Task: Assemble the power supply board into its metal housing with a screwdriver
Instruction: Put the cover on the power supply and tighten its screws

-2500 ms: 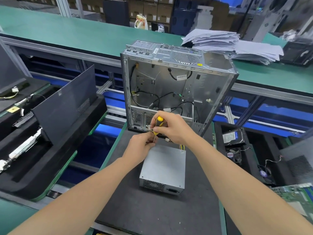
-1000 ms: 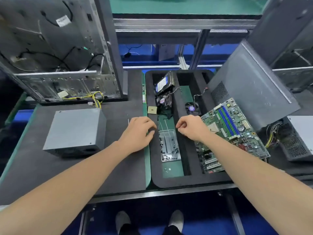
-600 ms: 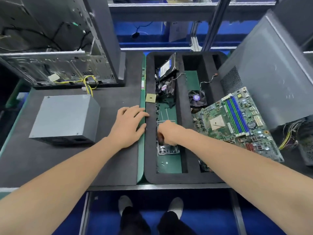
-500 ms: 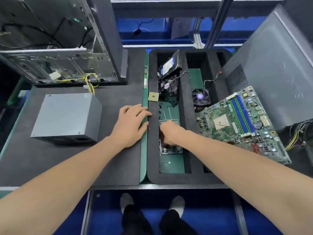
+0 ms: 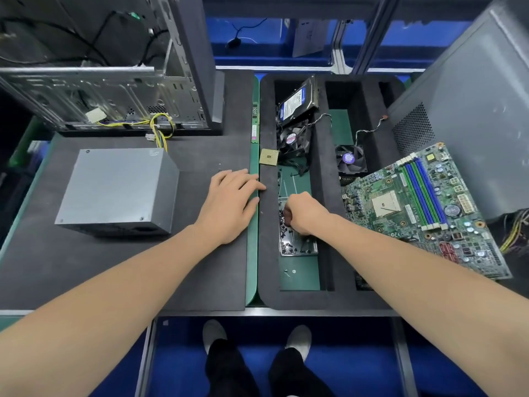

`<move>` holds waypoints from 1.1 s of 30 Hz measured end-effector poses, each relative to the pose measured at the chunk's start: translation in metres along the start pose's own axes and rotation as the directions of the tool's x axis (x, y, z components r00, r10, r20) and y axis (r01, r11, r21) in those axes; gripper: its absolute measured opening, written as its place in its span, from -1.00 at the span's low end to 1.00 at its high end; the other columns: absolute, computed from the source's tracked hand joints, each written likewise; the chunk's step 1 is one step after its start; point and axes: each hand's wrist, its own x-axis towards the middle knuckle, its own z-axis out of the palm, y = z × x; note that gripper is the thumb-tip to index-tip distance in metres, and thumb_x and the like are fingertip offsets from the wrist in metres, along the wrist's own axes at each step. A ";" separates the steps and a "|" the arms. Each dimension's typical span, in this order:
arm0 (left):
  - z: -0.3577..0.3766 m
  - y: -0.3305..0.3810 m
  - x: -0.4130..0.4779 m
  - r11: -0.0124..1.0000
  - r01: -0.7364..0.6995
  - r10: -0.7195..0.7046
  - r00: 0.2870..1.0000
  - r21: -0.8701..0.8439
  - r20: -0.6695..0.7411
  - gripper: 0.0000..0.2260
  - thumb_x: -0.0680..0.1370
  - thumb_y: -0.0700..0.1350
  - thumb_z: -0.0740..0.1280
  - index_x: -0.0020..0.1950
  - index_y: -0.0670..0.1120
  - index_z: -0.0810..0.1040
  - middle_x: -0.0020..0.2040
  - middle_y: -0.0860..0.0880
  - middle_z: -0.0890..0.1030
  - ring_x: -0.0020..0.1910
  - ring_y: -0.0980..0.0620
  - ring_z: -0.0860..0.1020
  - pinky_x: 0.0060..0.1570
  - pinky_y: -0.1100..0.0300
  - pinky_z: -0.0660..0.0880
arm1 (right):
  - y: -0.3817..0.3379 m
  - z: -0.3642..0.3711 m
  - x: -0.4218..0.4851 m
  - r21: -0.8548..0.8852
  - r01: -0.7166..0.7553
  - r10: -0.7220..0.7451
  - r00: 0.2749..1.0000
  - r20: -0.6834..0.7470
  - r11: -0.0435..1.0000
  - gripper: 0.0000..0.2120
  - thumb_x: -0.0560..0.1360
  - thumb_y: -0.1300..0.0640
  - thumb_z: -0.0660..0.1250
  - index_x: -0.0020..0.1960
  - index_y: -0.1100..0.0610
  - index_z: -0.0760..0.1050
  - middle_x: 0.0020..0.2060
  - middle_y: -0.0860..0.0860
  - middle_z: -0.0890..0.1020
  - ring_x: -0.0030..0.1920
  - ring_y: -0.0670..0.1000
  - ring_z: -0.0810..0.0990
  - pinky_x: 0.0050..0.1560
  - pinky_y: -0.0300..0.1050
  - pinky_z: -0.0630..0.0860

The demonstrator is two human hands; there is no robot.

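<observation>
The grey power supply box [image 5: 114,190] lies on the dark mat [image 5: 57,276] in front of the open metal housing [image 5: 100,90], joined to it by yellow cables [image 5: 160,130]. My left hand [image 5: 229,202] rests flat and spread on the mat's right edge, holding nothing. My right hand [image 5: 303,216] reaches down into a small clear tray of black screws [image 5: 297,249], fingertips bunched into the pile; what they pinch is hidden. No screwdriver is in sight.
The black foam tray [image 5: 266,253] also holds a hard drive [image 5: 297,101], two fans [image 5: 350,159] and a CPU chip [image 5: 269,157]. A green motherboard [image 5: 423,207] leans on its right side. A grey side panel [image 5: 472,110] stands at far right.
Earlier both hands worked a yellow screwdriver at the housing. Since then my view turned right, my left hand settled on the mat, and my right hand dropped into the screw tray.
</observation>
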 end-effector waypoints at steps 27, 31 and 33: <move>-0.033 0.005 0.007 0.890 0.249 -0.235 0.968 -0.381 0.084 -0.79 0.68 -0.07 0.26 0.26 0.06 0.62 0.18 0.14 0.67 0.23 0.16 0.55 0.42 0.08 0.31 | -0.015 -0.074 -0.043 0.577 0.138 0.033 0.961 -0.276 0.805 -0.92 0.47 0.23 0.40 -0.19 0.15 0.64 -0.41 0.06 0.71 -0.37 0.02 0.74 -0.18 0.00 0.73; -0.084 0.011 0.018 0.475 0.475 -0.518 0.831 -0.741 0.202 -0.81 0.65 -0.02 0.35 0.00 -0.05 0.73 -0.11 0.06 0.75 -0.11 0.12 0.69 -0.08 0.22 0.60 | -0.054 -0.101 -0.055 0.468 0.403 -0.180 0.874 -0.451 0.787 -0.94 0.49 0.17 0.41 -0.14 0.14 0.64 -0.41 0.00 0.70 -0.34 -0.01 0.71 -0.04 -0.03 0.70; -0.112 0.006 0.018 0.217 0.512 -0.519 0.782 -0.831 0.346 -0.82 0.65 -0.08 0.38 0.01 -0.17 0.70 -0.15 -0.04 0.74 -0.14 0.00 0.69 -0.14 0.23 0.62 | -0.073 -0.112 -0.060 0.400 0.484 -0.239 0.817 -0.524 0.778 -0.94 0.50 0.13 0.44 -0.11 0.12 0.64 -0.37 -0.05 0.69 -0.32 -0.03 0.69 -0.06 -0.08 0.65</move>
